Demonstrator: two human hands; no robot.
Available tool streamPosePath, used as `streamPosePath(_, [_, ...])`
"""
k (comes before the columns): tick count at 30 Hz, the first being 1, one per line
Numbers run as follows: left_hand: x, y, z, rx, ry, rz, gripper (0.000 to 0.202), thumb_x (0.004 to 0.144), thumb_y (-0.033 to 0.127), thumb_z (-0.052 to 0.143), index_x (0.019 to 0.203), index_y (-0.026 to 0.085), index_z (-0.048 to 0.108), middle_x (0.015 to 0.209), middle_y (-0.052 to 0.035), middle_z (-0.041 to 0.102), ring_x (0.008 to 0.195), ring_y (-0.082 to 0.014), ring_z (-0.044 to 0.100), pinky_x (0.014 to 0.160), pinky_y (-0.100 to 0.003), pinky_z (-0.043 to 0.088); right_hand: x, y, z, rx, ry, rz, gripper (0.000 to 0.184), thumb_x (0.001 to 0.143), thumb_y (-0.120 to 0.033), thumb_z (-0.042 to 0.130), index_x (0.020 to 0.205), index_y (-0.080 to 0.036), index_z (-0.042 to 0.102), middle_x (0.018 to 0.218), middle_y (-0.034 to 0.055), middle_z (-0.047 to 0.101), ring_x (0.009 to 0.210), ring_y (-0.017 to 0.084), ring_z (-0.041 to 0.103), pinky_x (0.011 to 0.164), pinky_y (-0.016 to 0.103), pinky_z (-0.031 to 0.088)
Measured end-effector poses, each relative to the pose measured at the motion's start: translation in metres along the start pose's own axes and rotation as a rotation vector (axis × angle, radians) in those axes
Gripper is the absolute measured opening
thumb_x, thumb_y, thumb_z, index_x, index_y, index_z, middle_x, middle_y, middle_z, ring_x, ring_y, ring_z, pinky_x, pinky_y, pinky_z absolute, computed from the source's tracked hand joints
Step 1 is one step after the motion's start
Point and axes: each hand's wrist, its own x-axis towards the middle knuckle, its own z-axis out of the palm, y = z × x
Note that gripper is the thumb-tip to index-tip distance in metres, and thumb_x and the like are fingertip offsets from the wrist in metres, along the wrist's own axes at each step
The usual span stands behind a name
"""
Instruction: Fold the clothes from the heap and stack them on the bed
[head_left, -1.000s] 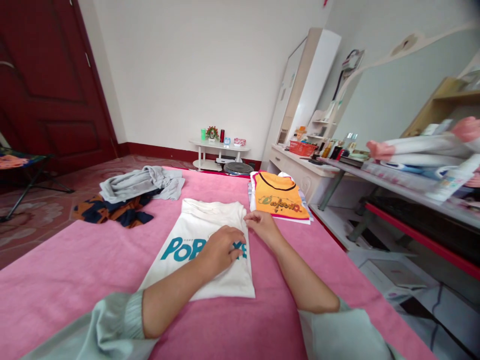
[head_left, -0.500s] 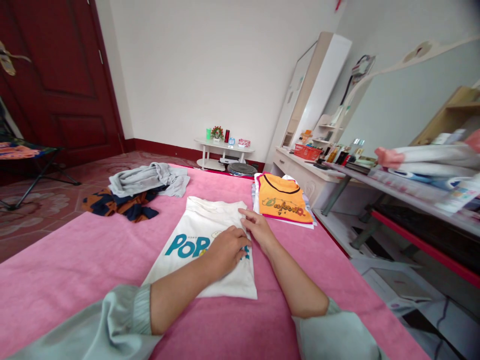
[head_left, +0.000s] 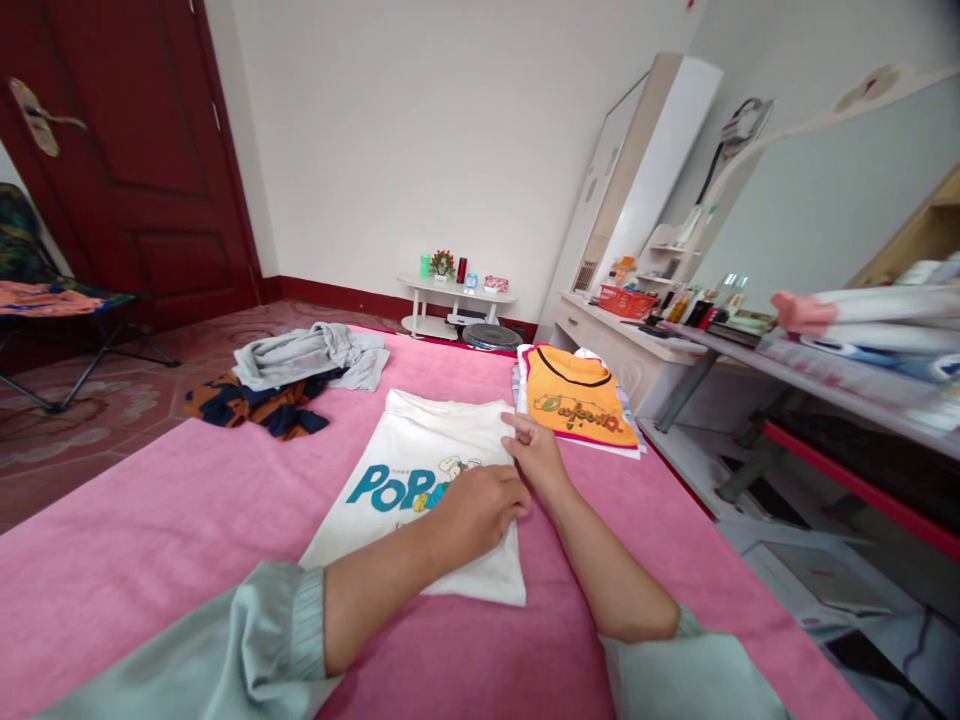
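A white T-shirt (head_left: 420,470) with a blue "POP" print lies partly folded on the pink bed cover (head_left: 150,520). My left hand (head_left: 480,508) rests on the shirt's right half, its fingers curled at the right edge of the cloth. Just beyond it, my right hand (head_left: 534,452) is at the same edge, fingers together and pinching the fabric. Both forearms are bare, with pale green sleeves pushed up.
A stack of folded clothes topped by an orange shirt (head_left: 574,405) lies at the bed's right edge. A grey garment (head_left: 307,355) and a navy-and-orange one (head_left: 259,410) are heaped at the far left. Around the bed stand a red door (head_left: 112,150), a folding chair (head_left: 45,300), a small white table (head_left: 457,295) and a cluttered dresser (head_left: 622,330).
My left hand's fingers have gone from lying flat on the print to curling at the shirt's right edge. My right hand has stayed at that edge. The view has shifted slightly.
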Motion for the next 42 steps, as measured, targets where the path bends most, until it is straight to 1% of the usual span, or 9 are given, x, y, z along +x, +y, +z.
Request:
streamPosePath(4, [-0.004,0.001,0.001,-0.110,-0.044,0.000,0.017,0.078,0.010,0.055,0.079,0.019,0.069,0.082,-0.0034,0.067,0.081,-0.0167,0.060,0.074,-0.024,0.044,-0.003,0.002,0.001,-0.357,-0.096,-0.029,0.031,0.064,-0.009,0.056,0.090,-0.016,0.071,0.091,0.0060,0.063,0.087,0.021,0.059,0.081,0.033,0.048])
streamPosePath(7, [-0.001,-0.008,-0.010,-0.220,-0.043,-0.030,0.016,0.077,0.013,0.057,0.080,0.020,0.071,0.077,-0.0013,0.070,0.071,-0.0152,0.061,0.066,-0.023,0.044,-0.011,-0.006,0.002,-0.562,-0.129,-0.068,0.030,0.068,-0.008,0.055,0.092,-0.018,0.071,0.100,0.0078,0.061,0.095,0.022,0.058,0.085,0.032,0.046])
streamPosePath(11, [0.001,-0.056,-0.049,-0.279,0.153,-0.351,0.009,0.071,0.024,0.064,0.072,0.020,0.072,0.066,0.0010,0.069,0.059,-0.0145,0.059,0.057,-0.022,0.042,-0.022,-0.025,0.001,-0.755,0.008,-0.138,0.038,0.070,-0.012,0.059,0.107,-0.017,0.067,0.134,0.0151,0.044,0.120,0.031,0.044,0.097,0.041,0.039])
streamPosePath(14, [-0.008,-0.108,-0.082,-0.235,0.333,-0.517,0.008,0.068,0.021,0.063,0.068,0.018,0.070,0.064,-0.0004,0.068,0.061,-0.0153,0.059,0.058,-0.023,0.042,-0.030,-0.045,0.007,-0.725,0.033,-0.314,0.038,0.072,-0.010,0.057,0.109,-0.018,0.066,0.144,0.0121,0.035,0.130,0.031,0.033,0.106,0.045,0.030])
streamPosePath(17, [-0.026,-0.149,-0.102,-0.202,0.485,-0.645,0.008,0.064,0.019,0.064,0.070,0.017,0.069,0.064,-0.0003,0.068,0.060,-0.0148,0.058,0.058,-0.023,0.041,-0.042,-0.068,0.023,-0.548,-0.192,-0.456,0.034,0.082,-0.021,0.054,0.114,-0.024,0.063,0.140,0.0055,0.044,0.131,0.024,0.036,0.110,0.041,0.026])
streamPosePath(21, [-0.043,-0.177,-0.099,-0.226,0.572,-0.748,0.016,0.065,0.022,0.065,0.079,0.015,0.069,0.063,0.0000,0.067,0.056,-0.0142,0.059,0.058,-0.023,0.042,-0.065,-0.087,0.044,-0.444,-0.673,-0.480,0.060,0.085,-0.048,0.053,0.141,-0.033,0.036,0.152,0.0017,0.026,0.141,0.025,0.016,0.114,0.047,0.011])
streamPosePath(24, [-0.043,-0.190,-0.090,-0.276,0.542,-0.761,0.018,0.071,0.025,0.061,0.083,0.015,0.069,0.062,-0.0002,0.067,0.056,-0.0135,0.059,0.056,-0.023,0.043,-0.075,-0.090,0.049,-0.481,-0.821,-0.431,0.058,0.091,-0.054,0.040,0.144,-0.035,0.027,0.154,0.0007,0.016,0.143,0.025,0.007,0.113,0.051,0.000])
streamPosePath(32, [-0.029,-0.221,-0.094,-0.258,0.393,-0.690,0.013,0.067,0.028,0.063,0.068,0.016,0.068,0.054,0.0035,0.060,0.052,-0.0116,0.052,0.055,-0.022,0.040,-0.075,-0.091,0.047,-0.593,-0.843,-0.421,0.059,0.092,-0.058,0.028,0.146,-0.034,0.023,0.156,-0.0006,0.011,0.143,0.023,0.002,0.114,0.051,-0.001])
streamPosePath(42, [-0.012,-0.231,-0.102,-0.265,0.205,-0.683,0.010,0.066,0.025,0.063,0.068,0.016,0.063,0.053,0.0029,0.059,0.049,-0.0111,0.053,0.051,-0.021,0.042,-0.076,-0.089,0.049,-0.604,-0.819,-0.433,0.058,0.093,-0.058,0.027,0.145,-0.034,0.024,0.156,-0.0006,0.010,0.143,0.024,0.003,0.114,0.052,0.000])
